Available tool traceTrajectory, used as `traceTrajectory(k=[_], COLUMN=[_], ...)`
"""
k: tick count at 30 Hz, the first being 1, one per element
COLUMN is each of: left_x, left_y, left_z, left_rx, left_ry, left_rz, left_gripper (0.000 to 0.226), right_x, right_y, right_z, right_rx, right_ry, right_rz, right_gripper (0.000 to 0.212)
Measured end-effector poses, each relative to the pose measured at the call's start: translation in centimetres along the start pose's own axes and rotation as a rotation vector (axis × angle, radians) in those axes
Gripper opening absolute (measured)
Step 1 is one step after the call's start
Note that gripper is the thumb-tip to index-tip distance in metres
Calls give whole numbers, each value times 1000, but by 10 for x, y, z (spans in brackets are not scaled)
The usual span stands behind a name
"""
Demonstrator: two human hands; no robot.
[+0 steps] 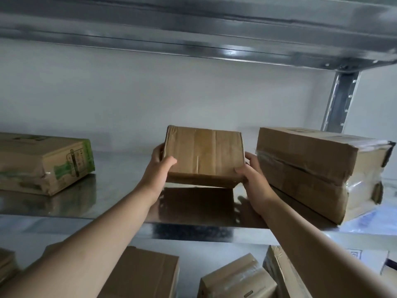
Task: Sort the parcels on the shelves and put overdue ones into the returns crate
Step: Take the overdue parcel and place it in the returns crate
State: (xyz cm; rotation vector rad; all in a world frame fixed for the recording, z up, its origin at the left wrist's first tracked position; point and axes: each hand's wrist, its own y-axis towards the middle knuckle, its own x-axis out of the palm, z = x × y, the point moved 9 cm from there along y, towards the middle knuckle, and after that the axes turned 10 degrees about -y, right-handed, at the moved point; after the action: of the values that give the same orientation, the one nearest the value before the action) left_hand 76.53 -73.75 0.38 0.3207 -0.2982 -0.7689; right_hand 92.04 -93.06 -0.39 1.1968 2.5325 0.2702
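Observation:
A small brown taped parcel (204, 154) is tilted up above the shiny metal shelf (120, 190), its near edge off the surface. My left hand (160, 166) grips its left side, thumb on the front face. My right hand (251, 177) grips its right lower corner, fingers behind the box. A bigger brown parcel wrapped in clear tape (320, 171) lies just right of it, close to my right hand. A parcel with green print (43, 162) lies at the shelf's far left. No returns crate is in view.
Several brown parcels (141, 274) lie on the lower shelf below my arms. The upper shelf's underside (193, 24) hangs overhead. A metal upright (341, 100) stands at the back right. A white wall is behind the shelf.

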Motion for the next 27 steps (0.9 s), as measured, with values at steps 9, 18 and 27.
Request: traceTrajectory(k=[9,18,27], left_x=[-14,-59,-52], left_y=[-3,-7,-6], left_z=[4,4,5], left_rx=[-13,-64,-80], left_ry=[-59,56,234], left_rz=[106,553,457], left_gripper=[61,64,75], right_x=[0,-14,-8], right_y=[-3,-2,-7], right_z=[0,13,8], right_rx=[-2,146,191], right_ry=[54,-5,6], right_rz=[42,172,164], right_gripper=[56,48,38])
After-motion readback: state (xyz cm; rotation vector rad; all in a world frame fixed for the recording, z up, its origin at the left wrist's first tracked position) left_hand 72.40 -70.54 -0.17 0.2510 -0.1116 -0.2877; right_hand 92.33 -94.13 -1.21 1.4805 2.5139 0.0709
